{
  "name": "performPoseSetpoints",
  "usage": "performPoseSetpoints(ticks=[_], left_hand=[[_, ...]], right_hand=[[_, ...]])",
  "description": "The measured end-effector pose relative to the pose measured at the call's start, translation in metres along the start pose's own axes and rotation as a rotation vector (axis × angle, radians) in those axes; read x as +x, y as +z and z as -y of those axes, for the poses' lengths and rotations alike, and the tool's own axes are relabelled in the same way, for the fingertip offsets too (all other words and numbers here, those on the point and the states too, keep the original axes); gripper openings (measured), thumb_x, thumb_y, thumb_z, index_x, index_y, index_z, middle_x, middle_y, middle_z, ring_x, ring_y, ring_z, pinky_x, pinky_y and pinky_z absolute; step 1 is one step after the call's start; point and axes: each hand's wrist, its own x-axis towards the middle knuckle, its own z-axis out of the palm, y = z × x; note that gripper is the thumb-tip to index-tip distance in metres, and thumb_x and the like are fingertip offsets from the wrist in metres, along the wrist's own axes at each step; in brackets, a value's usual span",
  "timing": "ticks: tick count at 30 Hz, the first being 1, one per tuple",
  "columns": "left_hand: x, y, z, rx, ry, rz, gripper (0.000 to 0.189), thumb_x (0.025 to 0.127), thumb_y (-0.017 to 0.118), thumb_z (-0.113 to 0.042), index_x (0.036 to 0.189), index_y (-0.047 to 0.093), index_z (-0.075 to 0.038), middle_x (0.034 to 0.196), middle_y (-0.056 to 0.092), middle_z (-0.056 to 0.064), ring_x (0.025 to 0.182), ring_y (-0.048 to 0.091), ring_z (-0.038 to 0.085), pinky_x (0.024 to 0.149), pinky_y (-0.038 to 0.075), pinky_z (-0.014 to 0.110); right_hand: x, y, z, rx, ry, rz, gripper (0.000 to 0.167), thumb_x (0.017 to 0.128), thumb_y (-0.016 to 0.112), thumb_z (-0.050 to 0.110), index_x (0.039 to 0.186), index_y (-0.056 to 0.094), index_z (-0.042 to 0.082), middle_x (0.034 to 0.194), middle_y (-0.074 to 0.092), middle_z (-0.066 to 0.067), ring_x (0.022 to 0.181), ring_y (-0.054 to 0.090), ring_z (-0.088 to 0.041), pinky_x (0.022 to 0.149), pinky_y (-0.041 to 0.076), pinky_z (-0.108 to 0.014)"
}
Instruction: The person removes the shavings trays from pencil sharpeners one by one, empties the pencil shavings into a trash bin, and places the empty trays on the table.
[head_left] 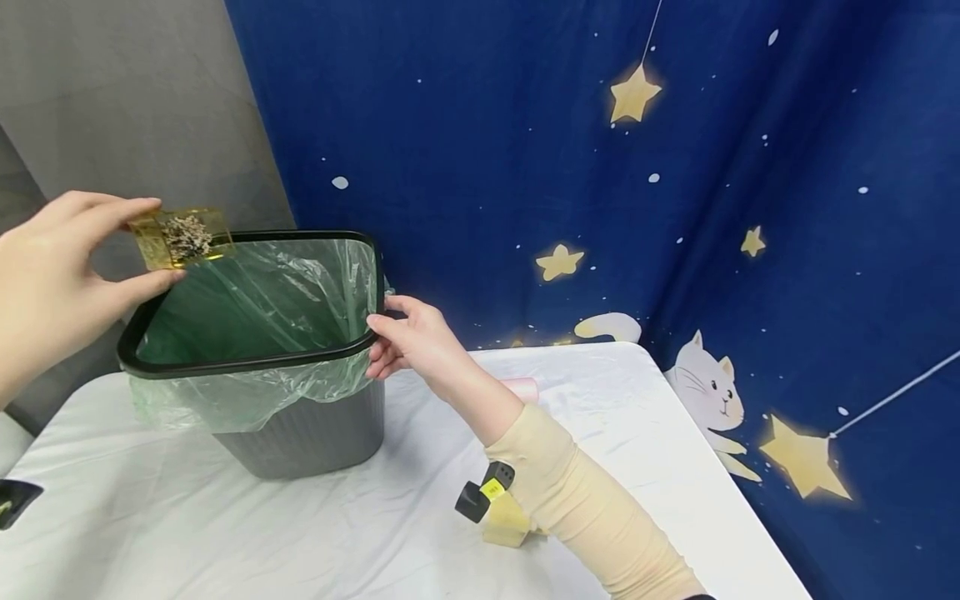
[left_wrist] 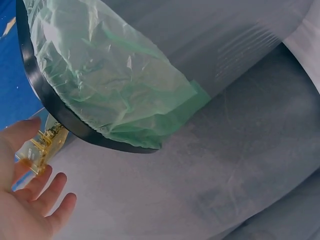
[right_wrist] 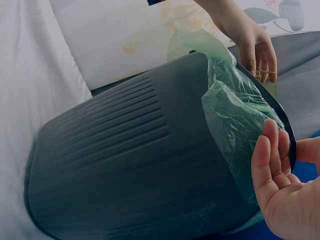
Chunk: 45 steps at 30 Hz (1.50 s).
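At one bin point(head_left: 315, 433) | left hand point(head_left: 71, 271): one yellow block point(head_left: 186, 237) | right hand point(head_left: 418, 340): rim point(head_left: 251, 365)

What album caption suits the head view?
Left hand pinches a yellow item near a bin; right hand holds its rim.

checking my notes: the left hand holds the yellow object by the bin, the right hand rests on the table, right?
Not quite: the head view shows the right hand holding the rim of the bin, not resting on the table. The left hand holds the yellow object by the bin.
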Motion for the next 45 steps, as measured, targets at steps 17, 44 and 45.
performPoseSetpoints(ticks=[17, 44, 45], left_hand=[[0.000, 0.001, -0.001, 0.025, 0.246, -0.030, 0.076, 0.055, 0.080, 0.016, 0.127, 0.055, 0.006, 0.112, 0.051, 0.030, 0.093, 0.048, 0.047, 0.074, 0.037, 0.056], [-0.007, -0.004, -0.013, 0.216, 0.554, -0.072, 0.044, 0.084, 0.053, -0.002, 0.128, 0.054, -0.003, 0.117, 0.054, 0.023, 0.100, 0.052, 0.045, 0.074, 0.040, 0.060], [-0.007, -0.005, -0.015, 0.236, 0.567, -0.076, 0.038, 0.091, 0.046, -0.003, 0.128, 0.053, -0.003, 0.116, 0.054, 0.023, 0.099, 0.052, 0.045, 0.073, 0.040, 0.060]], right_hand=[[0.000, 0.001, -0.001, 0.010, 0.004, -0.012, 0.054, 0.098, 0.054, 0.011, 0.146, 0.031, 0.001, 0.063, 0.057, -0.011, 0.049, 0.061, -0.018, 0.051, 0.053, -0.028], [0.000, 0.001, -0.005, 0.039, 0.000, -0.025, 0.057, 0.097, 0.057, 0.014, 0.146, 0.031, 0.001, 0.064, 0.057, -0.011, 0.048, 0.061, -0.019, 0.051, 0.054, -0.029], [0.000, 0.001, -0.005, 0.039, 0.001, -0.025, 0.057, 0.097, 0.057, 0.014, 0.146, 0.030, 0.001, 0.064, 0.057, -0.011, 0.048, 0.061, -0.019, 0.051, 0.054, -0.029]])
